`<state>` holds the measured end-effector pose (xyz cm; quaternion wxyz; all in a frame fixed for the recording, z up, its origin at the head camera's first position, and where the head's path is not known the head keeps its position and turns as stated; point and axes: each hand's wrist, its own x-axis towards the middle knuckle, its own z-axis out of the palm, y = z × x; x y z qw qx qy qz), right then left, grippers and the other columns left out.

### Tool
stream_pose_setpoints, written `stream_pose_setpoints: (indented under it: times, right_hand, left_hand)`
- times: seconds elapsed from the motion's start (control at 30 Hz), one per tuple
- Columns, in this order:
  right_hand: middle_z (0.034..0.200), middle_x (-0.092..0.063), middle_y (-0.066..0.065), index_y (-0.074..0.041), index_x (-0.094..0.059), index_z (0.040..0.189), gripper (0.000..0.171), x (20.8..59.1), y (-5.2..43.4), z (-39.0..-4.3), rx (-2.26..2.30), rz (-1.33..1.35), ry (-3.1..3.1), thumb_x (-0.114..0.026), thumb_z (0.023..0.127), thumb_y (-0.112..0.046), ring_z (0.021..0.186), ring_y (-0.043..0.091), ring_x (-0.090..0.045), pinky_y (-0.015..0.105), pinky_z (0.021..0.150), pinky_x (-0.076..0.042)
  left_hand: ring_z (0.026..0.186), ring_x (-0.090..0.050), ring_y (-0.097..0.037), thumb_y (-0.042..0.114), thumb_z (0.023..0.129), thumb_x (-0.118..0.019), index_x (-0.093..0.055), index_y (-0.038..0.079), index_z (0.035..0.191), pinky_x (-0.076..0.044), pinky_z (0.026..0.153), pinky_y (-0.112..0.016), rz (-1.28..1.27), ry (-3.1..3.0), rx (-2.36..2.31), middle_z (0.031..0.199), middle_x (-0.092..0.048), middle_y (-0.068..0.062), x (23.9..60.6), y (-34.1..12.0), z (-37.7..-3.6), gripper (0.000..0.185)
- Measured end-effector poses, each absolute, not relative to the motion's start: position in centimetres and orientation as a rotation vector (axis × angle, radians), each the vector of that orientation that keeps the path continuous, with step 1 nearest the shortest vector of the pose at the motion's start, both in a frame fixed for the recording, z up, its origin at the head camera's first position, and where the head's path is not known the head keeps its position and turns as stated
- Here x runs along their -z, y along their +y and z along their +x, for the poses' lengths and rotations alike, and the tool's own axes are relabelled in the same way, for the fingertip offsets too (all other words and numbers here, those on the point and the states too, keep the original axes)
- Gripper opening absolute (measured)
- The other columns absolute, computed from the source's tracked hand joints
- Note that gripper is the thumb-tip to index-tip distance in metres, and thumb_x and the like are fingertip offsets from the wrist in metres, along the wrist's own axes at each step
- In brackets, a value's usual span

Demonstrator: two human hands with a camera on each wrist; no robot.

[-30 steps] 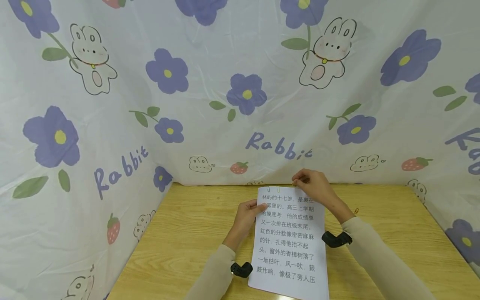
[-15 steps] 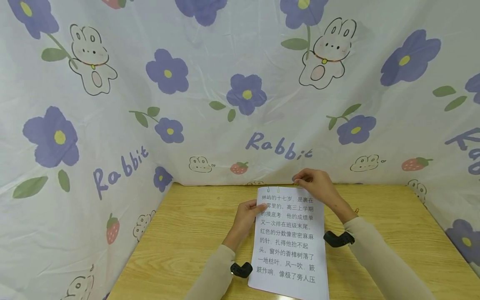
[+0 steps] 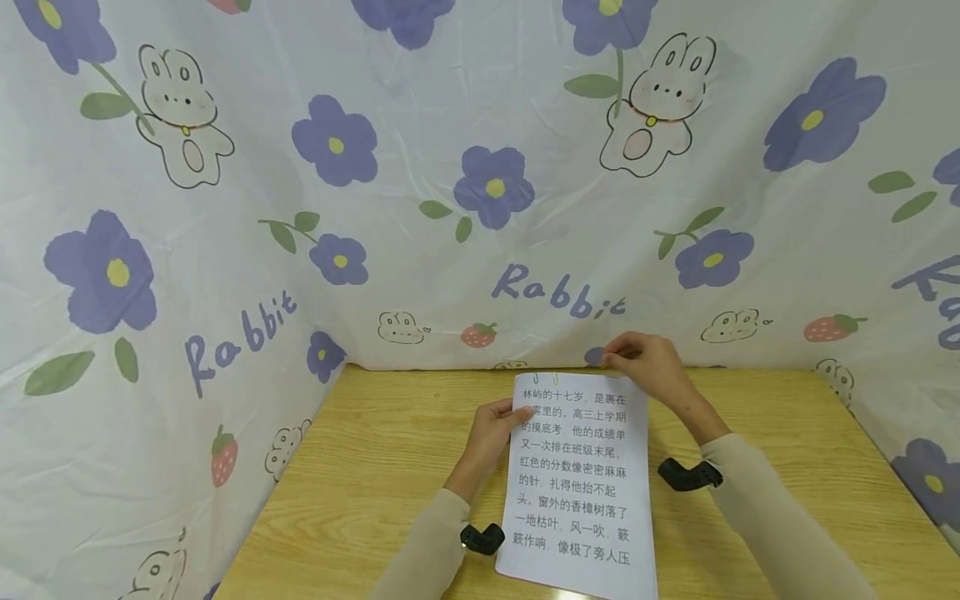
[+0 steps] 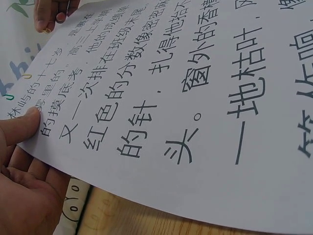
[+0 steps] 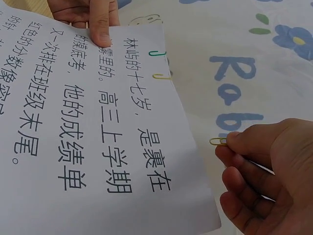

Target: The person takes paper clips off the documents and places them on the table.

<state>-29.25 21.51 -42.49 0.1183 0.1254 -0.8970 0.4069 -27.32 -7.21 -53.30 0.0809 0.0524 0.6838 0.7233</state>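
Right wrist view: right hand [image 5: 264, 171] pinches a clip [image 5: 218, 141] beside the paper [image 5: 98, 147]; left hand [image 5: 90, 17] clamps the upper left corner (slide it on squarely).

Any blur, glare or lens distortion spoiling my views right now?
Head view: even light, no glare, wide-angle bending at the edges. Left wrist view: white printed sheet sharp, left hand soft up close. Right wrist view: right hand slightly soft; small yellow paperclip readable.

Wooden table [image 3: 360, 467], rabbit-and-flower printed cloth backdrop [image 3: 420, 250]
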Motion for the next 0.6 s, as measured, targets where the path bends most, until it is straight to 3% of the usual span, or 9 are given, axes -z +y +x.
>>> stream_pose_setpoints:
  times: [0.6]
  right_hand:
    - [0.103,-0.079,0.015,-0.005,-0.078,0.111,0.018,42.2,24.3,-28.7,-1.142,0.327,-2.611,-0.072,0.104,-0.02,0.086,0.022,-0.067,0.029,0.071,-0.051]
  left_hand:
    - [0.087,-0.081,-0.019,0.025,0.1,-0.077,-0.076,0.003,0.127,-0.064,0.075,-0.028,0.142,2.075,-2.145,0.108,-0.082,-0.013,53.4,-7.5,-27.4,0.034]
